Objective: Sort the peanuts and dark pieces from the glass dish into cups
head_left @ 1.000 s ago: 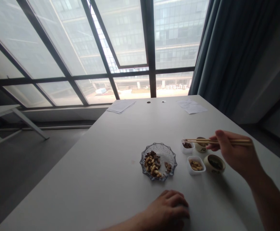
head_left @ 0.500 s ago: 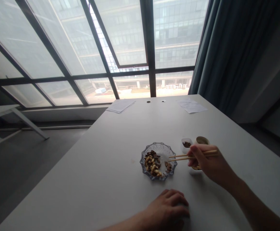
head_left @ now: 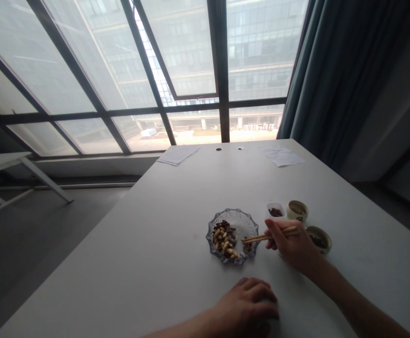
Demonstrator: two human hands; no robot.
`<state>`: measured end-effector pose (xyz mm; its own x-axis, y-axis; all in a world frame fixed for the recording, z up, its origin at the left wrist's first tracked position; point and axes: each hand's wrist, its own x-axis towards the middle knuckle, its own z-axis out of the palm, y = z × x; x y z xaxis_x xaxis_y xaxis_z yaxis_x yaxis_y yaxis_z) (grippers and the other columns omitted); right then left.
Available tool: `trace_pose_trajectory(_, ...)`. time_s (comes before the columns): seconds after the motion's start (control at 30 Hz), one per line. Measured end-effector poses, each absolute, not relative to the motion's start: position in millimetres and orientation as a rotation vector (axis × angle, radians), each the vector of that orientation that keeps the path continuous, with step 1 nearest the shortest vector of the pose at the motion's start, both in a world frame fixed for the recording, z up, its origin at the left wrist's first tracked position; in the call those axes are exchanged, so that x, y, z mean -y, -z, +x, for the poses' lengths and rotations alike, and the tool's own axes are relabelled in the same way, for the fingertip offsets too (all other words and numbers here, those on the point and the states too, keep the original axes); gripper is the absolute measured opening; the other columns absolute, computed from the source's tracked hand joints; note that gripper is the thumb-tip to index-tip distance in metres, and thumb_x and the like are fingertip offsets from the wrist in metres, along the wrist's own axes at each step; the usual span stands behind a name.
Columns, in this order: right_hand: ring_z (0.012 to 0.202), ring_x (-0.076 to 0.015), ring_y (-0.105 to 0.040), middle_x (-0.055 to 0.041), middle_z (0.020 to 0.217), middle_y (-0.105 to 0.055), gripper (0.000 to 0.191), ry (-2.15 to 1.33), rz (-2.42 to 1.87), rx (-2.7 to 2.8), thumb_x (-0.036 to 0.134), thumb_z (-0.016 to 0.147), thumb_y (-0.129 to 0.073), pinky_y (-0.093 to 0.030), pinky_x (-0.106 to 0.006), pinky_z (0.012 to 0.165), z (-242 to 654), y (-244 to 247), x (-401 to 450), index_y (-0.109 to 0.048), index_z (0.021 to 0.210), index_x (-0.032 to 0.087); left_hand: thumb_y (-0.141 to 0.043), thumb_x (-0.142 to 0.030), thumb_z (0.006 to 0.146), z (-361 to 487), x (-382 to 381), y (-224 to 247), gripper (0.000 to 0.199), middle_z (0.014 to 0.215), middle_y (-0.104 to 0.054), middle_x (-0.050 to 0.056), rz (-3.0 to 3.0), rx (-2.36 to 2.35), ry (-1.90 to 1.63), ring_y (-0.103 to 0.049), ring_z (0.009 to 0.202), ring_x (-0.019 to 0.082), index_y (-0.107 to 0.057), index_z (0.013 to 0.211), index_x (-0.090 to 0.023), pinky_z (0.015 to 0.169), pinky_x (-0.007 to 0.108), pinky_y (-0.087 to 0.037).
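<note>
My right hand [head_left: 289, 241] grips a pair of wooden chopsticks [head_left: 273, 234]. Their tips reach the small brown pieces [head_left: 248, 246] on the right side of a scalloped glass dish [head_left: 244, 220]; whether a piece is pinched between them is too small to tell. In the dish's left part lie peanuts [head_left: 222, 240] in shells beside dark brown strips [head_left: 228, 224]. Below the dish, my left hand [head_left: 249, 303] rests on the table with loosely bent fingers, slightly apart, and nothing visible in them.
Just beyond my right hand are a white plastic cup [head_left: 275, 210] with dark pieces, a small round bowl [head_left: 297, 210] and another bowl [head_left: 319, 239] with dark contents. Papers [head_left: 178, 155] and more sheets [head_left: 282, 155] lie at the white table's [head_left: 148, 225] far end.
My right hand has moved slightly left and down, bringing the chopstick tips down to the brown pieces in the dish. The bowl behind it is now uncovered. My left hand stays put.
</note>
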<state>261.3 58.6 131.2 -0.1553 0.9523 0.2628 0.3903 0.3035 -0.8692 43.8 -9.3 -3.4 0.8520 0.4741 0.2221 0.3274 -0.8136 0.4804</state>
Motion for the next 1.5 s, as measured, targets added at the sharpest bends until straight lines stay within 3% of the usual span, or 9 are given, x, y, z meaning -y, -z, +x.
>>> trace_pose_trajectory(0.17, 0.053, -0.0238, -0.076, -0.0093, 0.062, -0.079, 0.066, -0.775, -1.235, 1.44, 0.079, 0.103, -0.065, -0.06, -0.031, 0.05, 272.0, -152.2, -50.1, -0.081, 0.078, 0.021, -0.079, -0.028, 0.107, 43.7, 10.6, 2.7, 0.02, 0.142, -0.076, 0.003, 2.585, -0.59, -0.495, -0.067, 0.142, 0.026, -0.071, 0.125, -0.027, 0.126, 0.038, -0.049)
trace_pose_trajectory(0.33, 0.057, -0.0262, -0.08, -0.0085, 0.068, -0.081, 0.055, -0.459, -1.276, 1.252, 0.075, 0.099, -0.075, -0.066, -0.036, 0.055, 309.3, -178.0, -54.0, -0.083, 0.081, 0.023, -0.079, -0.028, 0.106, 43.1, 10.3, 2.0, 0.022, 0.144, -0.076, 0.004, 2.577, -0.588, -0.455, -0.067, 0.143, 0.027, -0.071, 0.127, -0.028, 0.126, 0.039, -0.049)
trace_pose_trajectory(0.5, 0.054, -0.0261, -0.079, -0.0091, 0.065, -0.081, 0.059, -0.318, -1.364, 1.259, 0.076, 0.103, -0.069, -0.065, -0.035, 0.053, 333.3, -181.6, -66.6, -0.081, 0.08, 0.023, -0.08, -0.029, 0.107, 42.2, 8.4, 4.1, 0.023, 0.144, -0.075, 0.005, 2.575, -0.57, -0.471, -0.066, 0.143, 0.026, -0.07, 0.128, -0.027, 0.126, 0.038, -0.049)
trace_pose_trajectory(0.7, 0.063, -0.0234, -0.082, -0.0083, 0.074, -0.085, 0.054, -0.283, -1.381, 1.423, 0.069, 0.106, -0.07, -0.066, -0.031, 0.062, 342.0, -173.7, -74.9, -0.081, 0.084, 0.022, -0.079, -0.029, 0.107, 42.3, 9.5, 4.9, 0.021, 0.143, -0.076, 0.004, 2.586, -0.575, -0.501, -0.067, 0.142, 0.025, -0.071, 0.127, -0.027, 0.125, 0.036, -0.049)
trace_pose_trajectory(0.93, 0.058, -0.0269, -0.082, -0.0091, 0.071, -0.084, 0.058, -0.645, -1.27, 1.382, 0.077, 0.098, -0.075, -0.067, -0.033, 0.053, 317.8, -171.3, -61.6, -0.083, 0.083, 0.022, -0.079, -0.028, 0.108, 42.7, 11.1, 4.8, 0.019, 0.142, -0.077, 0.003, 2.603, -0.586, -0.536, -0.068, 0.141, 0.025, -0.071, 0.125, -0.027, 0.124, 0.035, -0.05)
trace_pose_trajectory(1.13, 0.061, -0.0253, -0.081, -0.0088, 0.066, -0.08, 0.064, -0.95, -1.242, 1.61, 0.081, 0.098, -0.072, -0.062, -0.029, 0.054, 283.0, -157.2, -53.5, -0.076, 0.076, 0.021, -0.08, -0.028, 0.106, 43.0, 10.2, 4.8, 0.021, 0.142, -0.076, 0.004, 2.612, -0.585, -0.508, -0.068, 0.141, 0.025, -0.071, 0.125, -0.026, 0.124, 0.037, -0.051)
trace_pose_trajectory(1.3, 0.058, -0.0233, -0.077, -0.0079, 0.063, -0.078, 0.07, -0.927, -1.249, 1.747, 0.084, 0.102, -0.061, -0.058, -0.03, 0.056, 271.1, -142.9, -60.0, -0.069, 0.072, 0.022, -0.08, -0.028, 0.106, 43.4, 11.6, 2.7, 0.022, 0.141, -0.077, 0.004, 2.606, -0.605, -0.493, -0.067, 0.142, 0.025, -0.071, 0.126, -0.027, 0.125, 0.037, -0.05)
trace_pose_trajectory(1.5, 0.055, -0.0203, -0.071, -0.0077, 0.061, -0.076, 0.071, -0.823, -1.236, 1.761, 0.076, 0.111, -0.051, -0.056, -0.03, 0.057, 263.0, -126.7, -61.7, -0.073, 0.072, 0.02, -0.08, -0.029, 0.107, 42.9, 10.9, 2.9, 0.021, 0.143, -0.076, 0.004, 2.604, -0.594, -0.479, -0.066, 0.143, 0.026, -0.071, 0.127, -0.027, 0.126, 0.038, -0.049)
